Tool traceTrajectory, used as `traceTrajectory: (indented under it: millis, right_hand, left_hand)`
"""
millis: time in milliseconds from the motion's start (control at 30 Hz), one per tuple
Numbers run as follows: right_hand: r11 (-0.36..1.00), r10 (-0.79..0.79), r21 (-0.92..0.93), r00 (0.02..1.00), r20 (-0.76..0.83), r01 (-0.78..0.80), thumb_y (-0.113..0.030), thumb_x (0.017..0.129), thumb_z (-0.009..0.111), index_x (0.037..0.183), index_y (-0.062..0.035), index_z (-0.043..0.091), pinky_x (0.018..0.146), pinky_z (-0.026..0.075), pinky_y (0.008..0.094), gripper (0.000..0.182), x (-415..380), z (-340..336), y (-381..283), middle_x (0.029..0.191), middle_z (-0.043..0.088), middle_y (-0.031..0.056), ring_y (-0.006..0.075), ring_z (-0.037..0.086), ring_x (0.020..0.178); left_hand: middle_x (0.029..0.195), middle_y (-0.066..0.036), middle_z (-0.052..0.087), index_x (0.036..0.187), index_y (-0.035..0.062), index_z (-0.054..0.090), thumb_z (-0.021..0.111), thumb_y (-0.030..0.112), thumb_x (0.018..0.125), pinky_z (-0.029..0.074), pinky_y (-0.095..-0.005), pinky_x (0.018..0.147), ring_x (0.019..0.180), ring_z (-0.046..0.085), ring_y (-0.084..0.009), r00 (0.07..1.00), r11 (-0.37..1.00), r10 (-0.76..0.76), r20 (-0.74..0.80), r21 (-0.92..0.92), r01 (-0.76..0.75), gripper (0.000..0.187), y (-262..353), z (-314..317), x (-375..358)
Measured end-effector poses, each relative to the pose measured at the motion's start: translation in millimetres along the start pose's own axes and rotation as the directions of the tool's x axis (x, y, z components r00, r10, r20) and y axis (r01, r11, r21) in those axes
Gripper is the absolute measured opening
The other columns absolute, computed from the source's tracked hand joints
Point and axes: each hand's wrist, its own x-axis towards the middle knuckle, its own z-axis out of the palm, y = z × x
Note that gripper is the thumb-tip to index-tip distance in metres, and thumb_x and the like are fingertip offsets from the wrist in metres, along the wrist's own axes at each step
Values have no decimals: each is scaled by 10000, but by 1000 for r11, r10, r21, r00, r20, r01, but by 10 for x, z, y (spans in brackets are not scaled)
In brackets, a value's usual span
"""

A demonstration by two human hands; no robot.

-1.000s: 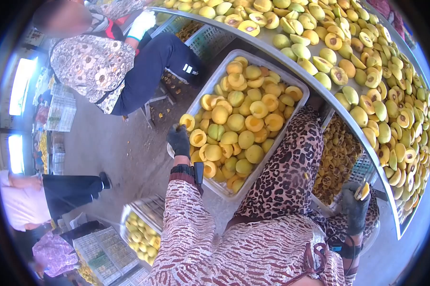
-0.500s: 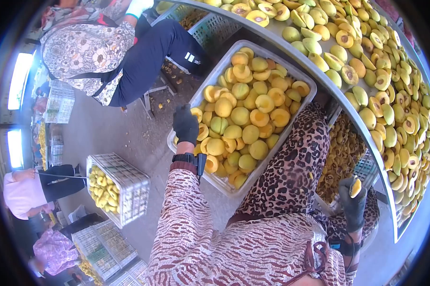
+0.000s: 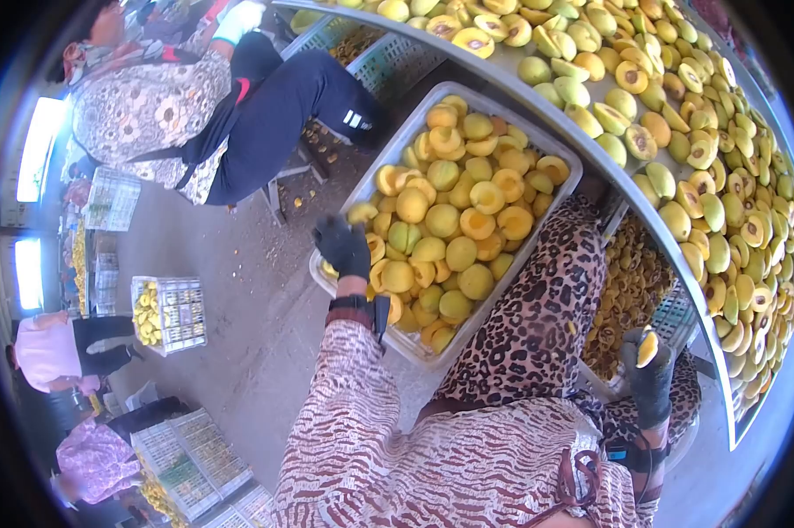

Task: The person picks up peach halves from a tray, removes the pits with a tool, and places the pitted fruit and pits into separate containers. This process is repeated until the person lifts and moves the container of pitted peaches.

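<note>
A pale crate of halved yellow-green fruit sits in front of my knees. Over its left edge is my left hand, in a dark glove, fingers loosely apart with nothing visible in them. One fruit piece lies just beside its fingertips. My right hand, gloved too, is closed around a fruit half at the lower right, beside a container of dark yellow bits. Whether it also holds a tool is unclear.
A metal-edged table heaped with halved fruit curves along the upper right. A seated person is at the upper left. Farther left are a standing person, a fruit crate, stacked crates and another person.
My left hand has moved slightly down, away from the fruit piece by its fingertips. My right hand has barely moved. The fruit crate on the left floor has shifted left and farther off.
</note>
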Motion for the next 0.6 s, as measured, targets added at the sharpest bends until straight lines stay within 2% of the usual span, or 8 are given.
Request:
traceTrajectory:
  millis: [33, 100, 167, 233, 300, 367, 467, 600]
  right_hand:
    - [999, -13, -33, 999, -35, 12, 46, 753, 591, 791, 1, 627, 536, 443, 272, 70, -2, -8, -12, 658, 601, 54, 115, 561, 578]
    - [998, -49, -28, 998, -48, 48, 42, 755, 579, 802, 3, 627, 528, 441, 268, 78, -26, -66, -40, 653, 595, 53, 116, 563, 566]
    - [998, 42, 52, 998, -40, -40, 39, 760, 570, 814, 4, 624, 526, 436, 261, 83, -88, -79, 5, 649, 591, 46, 116, 558, 560]
    - [994, 77, 73, 997, -20, -76, 40, 759, 569, 818, 5, 619, 525, 431, 262, 85, -99, -71, 76, 646, 581, 44, 118, 548, 557]
    - [992, 121, 41, 992, 26, -122, 19, 760, 618, 792, -8, 636, 549, 471, 299, 45, -89, -84, 92, 688, 634, 90, 208, 624, 585]
    - [999, 45, -6, 999, 2, -45, 24, 746, 630, 796, -10, 634, 557, 479, 304, 61, -56, -74, -6, 690, 636, 97, 215, 630, 590]
    - [998, 47, -31, 999, -8, -47, 32, 713, 655, 802, -13, 630, 585, 497, 313, 103, 3, -82, -81, 700, 641, 108, 256, 655, 628]
    - [999, 0, -37, 999, -35, -1, 9, 739, 652, 791, -15, 626, 584, 496, 318, 62, -29, -94, -11, 692, 638, 115, 259, 657, 625]
  left_hand:
    - [854, -151, 633, 882, 35, 670, 724, 239, 739, 454, -426, 862, 782, 591, -364, 968, 931, 252, 5, 273, -244, 255, 50, -28, -91]
    - [893, -167, 631, 883, 39, 676, 703, 312, 747, 441, -420, 890, 865, 591, -360, 970, 926, 236, 59, 288, -243, 306, -5, -37, -130]
    - [984, -192, 626, 918, 47, 673, 699, 314, 755, 446, -414, 894, 945, 573, -363, 913, 979, -94, 397, 203, 12, 314, -109, -81, -162]
    - [1008, -156, 627, 949, 19, 666, 581, 258, 854, 443, -435, 898, 1001, 565, -368, 920, 942, -224, 322, 312, 120, 271, 122, -187, -71]
    - [1030, -169, 635, 1019, 2, 642, 569, 269, 872, 445, -446, 888, 997, 568, -381, 994, 992, 114, -6, -58, -114, 312, 172, -182, -4]
    - [1223, -203, 563, 1104, 3, 603, 549, 293, 900, 400, -459, 980, 1153, 502, -392, 982, 988, 69, 177, -147, -44, 358, 318, -155, -42]
    - [1513, -174, 246, 1262, 16, 522, 534, 338, 921, 196, -473, 1145, 1415, 201, -350, 904, 952, 285, 319, 18, -306, 469, 230, 120, -332]
    - [1501, -130, 302, 1268, 34, 528, 531, 354, 914, 180, -476, 1146, 1409, 221, -334, 884, 949, 315, 346, -84, -305, 477, 156, 74, -238]
